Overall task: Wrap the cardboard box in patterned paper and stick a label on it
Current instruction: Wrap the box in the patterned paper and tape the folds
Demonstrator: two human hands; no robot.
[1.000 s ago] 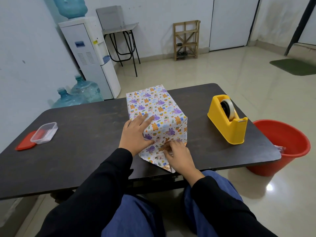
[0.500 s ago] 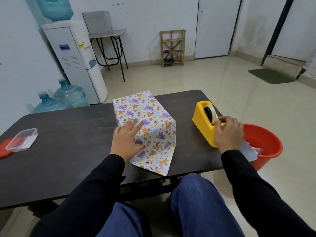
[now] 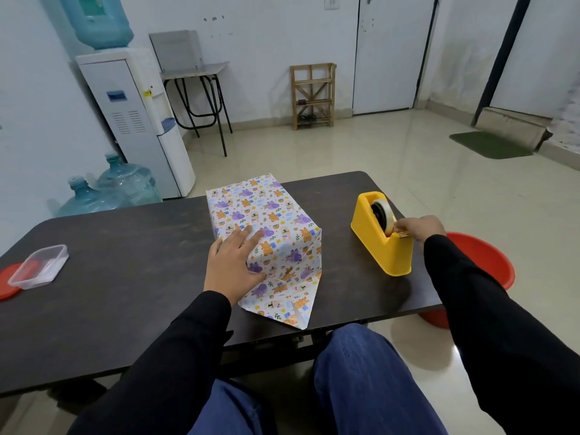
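1. While our left hand (image 3: 233, 262) is lying flat, fingers straight, on the near left corner of the box (image 3: 266, 215), we're pressing the patterned paper (image 3: 292, 259) down against it.
2. That box is sitting mid-tabletop (image 3: 125, 277), top fully covered, with the pointed near flap (image 3: 282, 304) lying loose toward the tabletop's front edge.
3. Our right hand (image 3: 420, 229) is reaching to the yellow tape dispenser (image 3: 386, 255), which is standing right of the box and apart from it; the fingertips (image 3: 400, 228) are curling onto the tape (image 3: 387, 215) by the cutter, pinching it as far as we can tell.
4. Over at the left edge, a clear plastic container (image 3: 39, 266) is sitting against a red lid (image 3: 6, 285), and a red bucket (image 3: 489, 262) is sitting on the floor past the right end.
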